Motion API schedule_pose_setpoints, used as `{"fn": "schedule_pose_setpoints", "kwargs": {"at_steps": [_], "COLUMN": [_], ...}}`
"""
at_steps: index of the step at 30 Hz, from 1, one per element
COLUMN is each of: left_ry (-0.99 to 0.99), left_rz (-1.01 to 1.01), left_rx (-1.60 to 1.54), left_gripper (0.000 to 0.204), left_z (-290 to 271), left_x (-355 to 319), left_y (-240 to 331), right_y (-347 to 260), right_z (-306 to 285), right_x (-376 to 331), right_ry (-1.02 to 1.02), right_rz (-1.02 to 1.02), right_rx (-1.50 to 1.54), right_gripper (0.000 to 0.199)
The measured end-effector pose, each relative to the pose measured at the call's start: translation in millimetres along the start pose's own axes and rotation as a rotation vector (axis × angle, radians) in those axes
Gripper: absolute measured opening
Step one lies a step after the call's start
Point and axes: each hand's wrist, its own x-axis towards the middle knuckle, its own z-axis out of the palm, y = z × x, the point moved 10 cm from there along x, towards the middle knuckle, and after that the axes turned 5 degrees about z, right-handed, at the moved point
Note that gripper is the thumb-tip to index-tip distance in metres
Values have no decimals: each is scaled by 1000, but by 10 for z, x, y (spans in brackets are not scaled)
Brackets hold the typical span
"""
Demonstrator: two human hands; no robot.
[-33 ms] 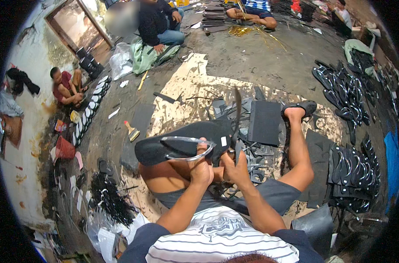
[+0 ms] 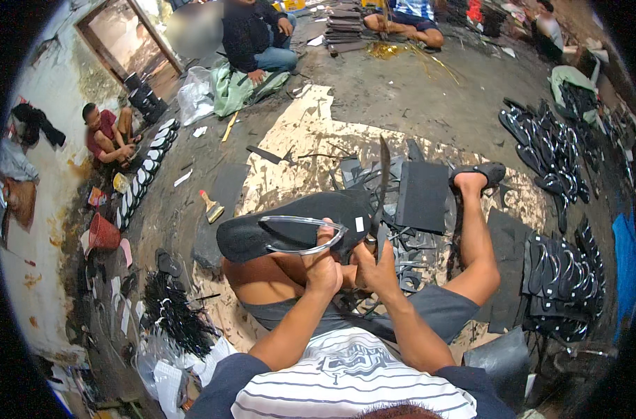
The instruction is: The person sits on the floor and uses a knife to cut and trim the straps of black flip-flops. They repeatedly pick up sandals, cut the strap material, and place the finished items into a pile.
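Observation:
A black flip-flop (image 2: 242,239) with a clear, silvery strap and a small white label is held level above my lap, its long side running left to right. My left hand (image 2: 322,271) grips it from below, fingers closed, with a fingertip showing inside the strap. Closed around the handle of a long, dark, curved knife (image 2: 384,174) is my right hand (image 2: 376,271). The blade points up and away from me, next to the flip-flop's right end. Whether it touches the edge cannot be made out.
Dark offcuts (image 2: 408,262) and a black rectangular block (image 2: 422,196) lie ahead of my lap. A paintbrush (image 2: 211,208) is at left. Finished flip-flops (image 2: 566,272) and silver-strapped pairs (image 2: 545,153) lie at right. Several people sit around, one (image 2: 112,136) beside a sandal row (image 2: 147,171).
The flip-flop and the knife blade have shifted very slightly to the right. Both hands keep their grip.

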Motion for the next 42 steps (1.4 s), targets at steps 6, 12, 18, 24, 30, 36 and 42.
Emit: {"fn": "schedule_pose_setpoints", "kwargs": {"at_steps": [6, 12, 18, 24, 30, 36, 42], "left_ry": [-200, -102, -86, -102, -189, -77, 20], "left_rz": [25, -134, -159, -281, -388, -490, -508], "left_rx": [130, 39, -28, -154, -207, -41, -48], "left_gripper": [18, 25, 19, 33, 33, 38, 30], "left_z": [203, 458, 400, 245, 642, 228, -11], "left_x": [-101, -379, -374, -317, -93, -234, -303], "left_y": [31, 165, 83, -68, -128, -455, -481], "right_y": [100, -87, -407, -807, -334, -323, -437], "right_z": [-162, -193, -358, -303, -666, -750, -591], "right_x": [-86, -335, -540, -588, -618, -409, -194], "right_ry": [79, 87, 82, 133, 282, 161, -90], "right_rz": [13, 8, -224, -574, -401, -219, -171], "right_rx": [-71, 16, -138, -324, -583, -765, -889], "right_gripper": [22, 29, 21, 18, 36, 57, 48]}}
